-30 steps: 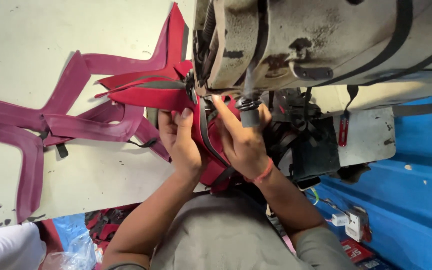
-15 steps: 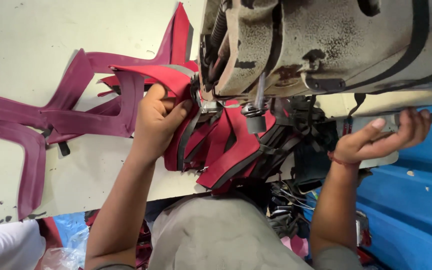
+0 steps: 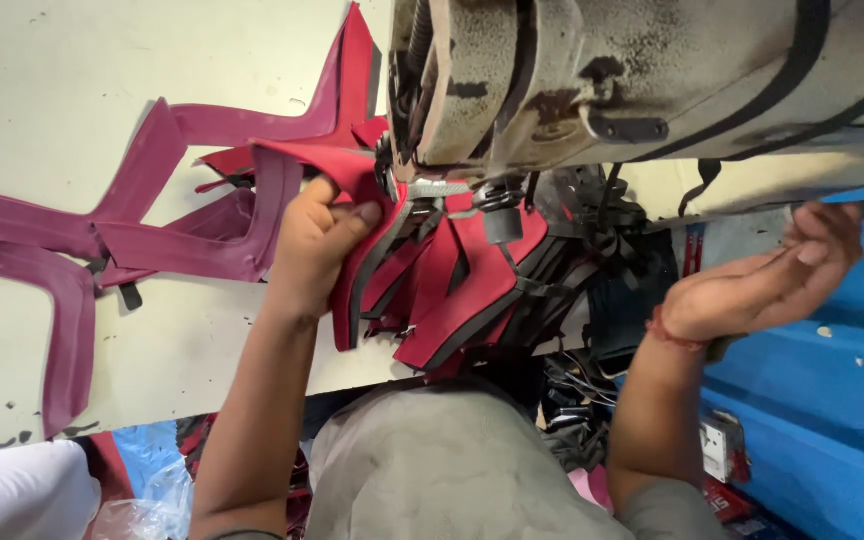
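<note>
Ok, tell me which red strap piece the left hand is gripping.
The left hand grips the bright red piece at the machine's needle; the duller maroon straps lie untouched on the table.

Sewing machine (image 3: 652, 80) overhangs red pieces (image 3: 452, 290); table (image 3: 52, 60) far-left bare.

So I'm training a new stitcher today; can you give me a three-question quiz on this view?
1. True or false: the left hand grips red fabric beside the sewing machine.
2. Which hand wears a red wristband?
3. The right hand is: A) on the fabric, B) raised off the fabric at the machine's right, C) on the table.

Key: 1 true; 2 right; 3 B.
</note>
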